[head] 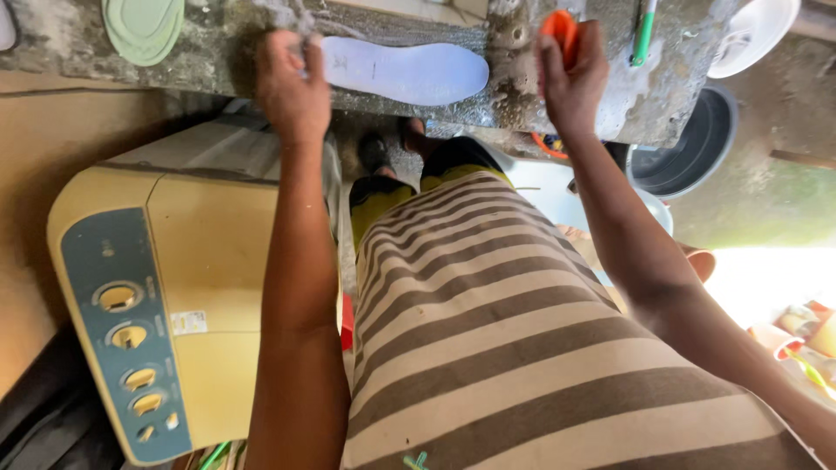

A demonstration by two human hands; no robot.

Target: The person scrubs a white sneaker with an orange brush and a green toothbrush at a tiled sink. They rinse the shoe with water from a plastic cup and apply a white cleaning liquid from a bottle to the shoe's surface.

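Note:
A white shoe insole [409,72] lies flat on a wet, rough concrete slab [218,43]. My left hand [292,83] presses on the insole's left end, pinning it down. My right hand [570,74] is closed around an orange scrubbing brush [560,30], held just above the slab to the right of the insole. My arms reach forward over my striped shirt.
A pale green insole [144,28] rests at the slab's far left. A green-handled brush [644,33] lies at the right. A yellow washing machine [165,296] stands at my left, a dark basin [688,144] and a white tub [758,30] at right.

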